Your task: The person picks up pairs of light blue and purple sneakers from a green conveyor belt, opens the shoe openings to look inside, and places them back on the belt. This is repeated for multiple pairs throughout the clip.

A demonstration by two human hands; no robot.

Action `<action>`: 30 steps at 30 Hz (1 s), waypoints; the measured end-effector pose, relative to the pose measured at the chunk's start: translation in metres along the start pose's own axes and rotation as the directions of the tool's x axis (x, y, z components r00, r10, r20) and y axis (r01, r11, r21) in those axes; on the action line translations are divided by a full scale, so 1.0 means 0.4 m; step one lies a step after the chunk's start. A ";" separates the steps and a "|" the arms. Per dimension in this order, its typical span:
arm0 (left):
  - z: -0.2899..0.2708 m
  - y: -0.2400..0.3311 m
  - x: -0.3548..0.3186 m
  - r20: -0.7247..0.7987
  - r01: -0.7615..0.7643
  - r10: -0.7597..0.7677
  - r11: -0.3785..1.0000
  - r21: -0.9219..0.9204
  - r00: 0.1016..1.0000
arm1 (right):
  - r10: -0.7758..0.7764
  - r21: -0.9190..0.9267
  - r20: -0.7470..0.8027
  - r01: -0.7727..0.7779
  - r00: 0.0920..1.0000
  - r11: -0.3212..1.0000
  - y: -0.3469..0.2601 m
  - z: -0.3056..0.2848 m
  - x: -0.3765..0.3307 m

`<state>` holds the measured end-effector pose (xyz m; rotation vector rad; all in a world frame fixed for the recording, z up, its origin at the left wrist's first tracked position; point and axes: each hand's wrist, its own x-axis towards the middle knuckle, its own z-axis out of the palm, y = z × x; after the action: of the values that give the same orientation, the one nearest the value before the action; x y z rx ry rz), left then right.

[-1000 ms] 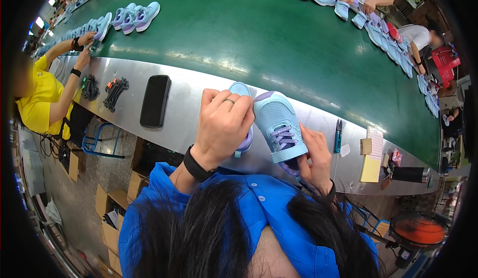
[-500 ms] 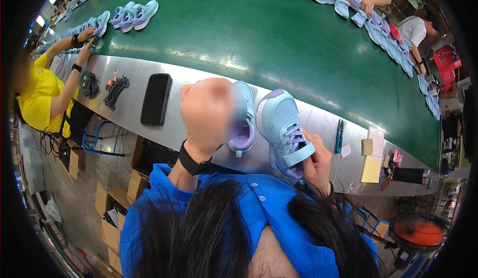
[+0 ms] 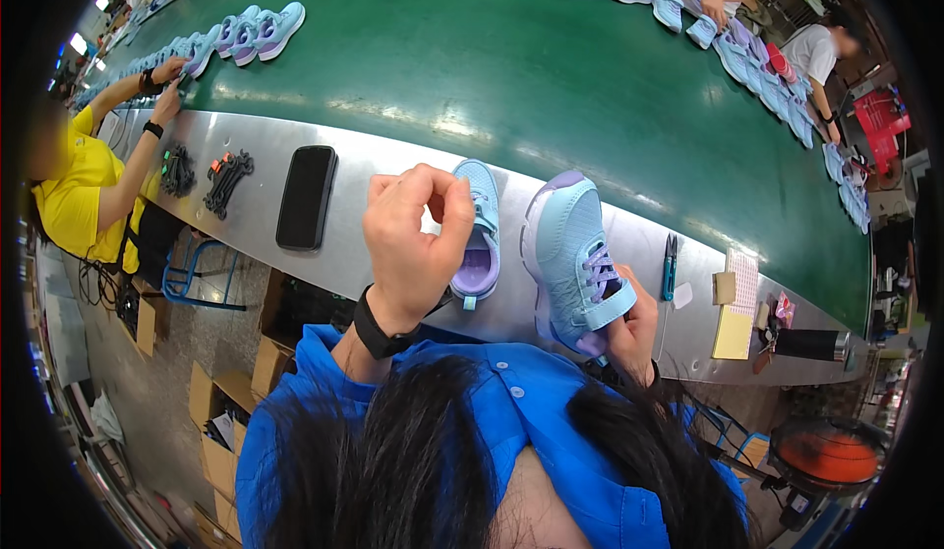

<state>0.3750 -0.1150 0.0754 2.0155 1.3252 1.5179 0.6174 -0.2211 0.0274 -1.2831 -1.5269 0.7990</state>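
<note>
My right hand is closed on the heel end of a light-blue sneaker with lilac laces, a strap and a clear-looking sole, toe pointing away from me. The shoe is tilted, its sole edge turned to the left. My left hand, with a black wristband, is raised over the metal bench edge, thumb and forefinger curled to a pinch; whether something small is in them I cannot make out. Just right of it a second sneaker rests on the metal, lilac lining showing, partly covered by the fingers.
A black phone and bundled black cords lie to the left; teal snips and a notepad to the right. Beyond runs a green belt with sneakers at both sides. A co-worker in a yellow shirt handles shoes at left.
The sneaker in my right hand has shifted slightly right and turned, showing more of its sole edge. My left hand, blurred before, now shows its pinched fingers more plainly.
</note>
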 end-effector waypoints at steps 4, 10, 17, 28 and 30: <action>0.000 -0.014 0.005 -0.076 0.025 -0.019 0.997 0.077 0.997 | 0.068 0.078 -0.005 -0.067 0.998 0.995 -0.005 0.000 -0.006; -0.011 -0.038 -0.041 -0.010 0.040 -0.040 0.998 0.054 0.999 | 0.121 0.133 -0.025 -0.117 0.992 0.984 0.014 0.002 -0.013; -0.012 -0.025 -0.127 0.187 -0.025 0.014 0.998 0.061 0.982 | 0.210 0.125 -0.094 -0.198 0.973 0.972 0.055 0.022 -0.015; -0.001 0.003 -0.177 0.651 -0.109 -0.090 0.960 0.259 0.754 | 0.284 -0.142 0.028 -0.278 0.958 0.950 0.098 0.104 0.001; 0.021 -0.001 -0.200 0.711 -0.133 -0.110 0.952 0.276 0.694 | 0.234 -0.142 0.009 -0.230 0.972 0.963 0.082 0.124 0.007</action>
<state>0.3806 -0.1762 0.0235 2.4215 1.2239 0.3752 0.5821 -0.2062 -0.0183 -1.5827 -1.4917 0.8714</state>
